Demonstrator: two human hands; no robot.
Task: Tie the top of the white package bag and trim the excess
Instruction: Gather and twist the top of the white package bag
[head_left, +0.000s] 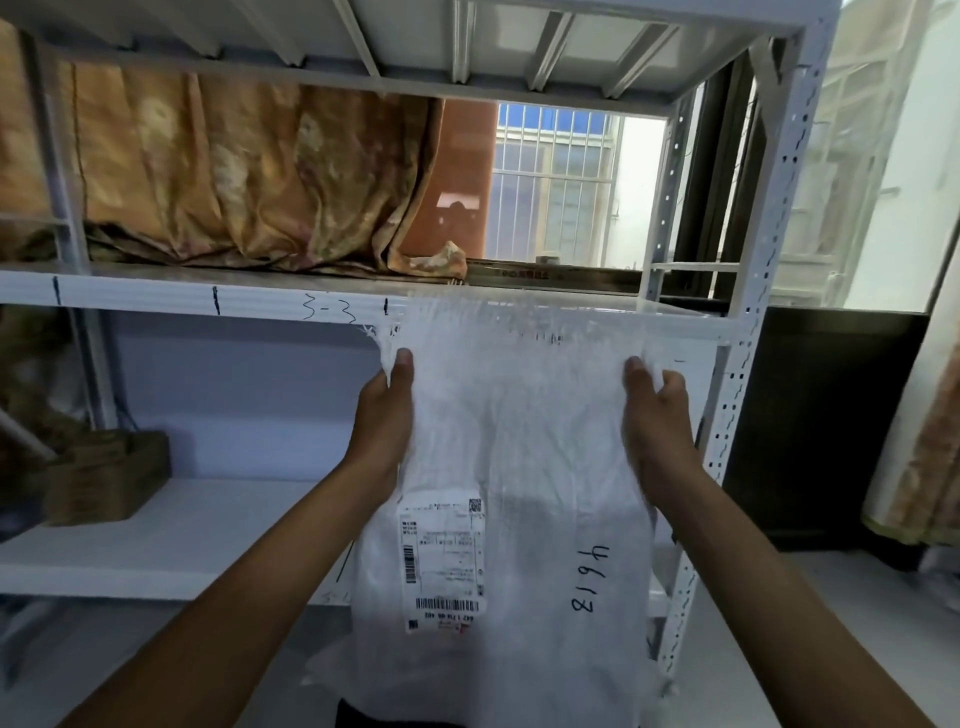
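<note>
Center frame, the white package bag (519, 467) is hanging in front of the shelf rack (208, 301) (frayed top edge up), with the left hand (387, 410) and right hand (655, 415) each gripping an upper corner, stretching it wide.

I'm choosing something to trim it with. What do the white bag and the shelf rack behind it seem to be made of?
The bag looks like woven plastic sacking, matte and slightly see-through; its top edge frays into loose white strands. The shelf rack looks like white-painted metal, smooth; its upright carries rows of punched holes.
</note>
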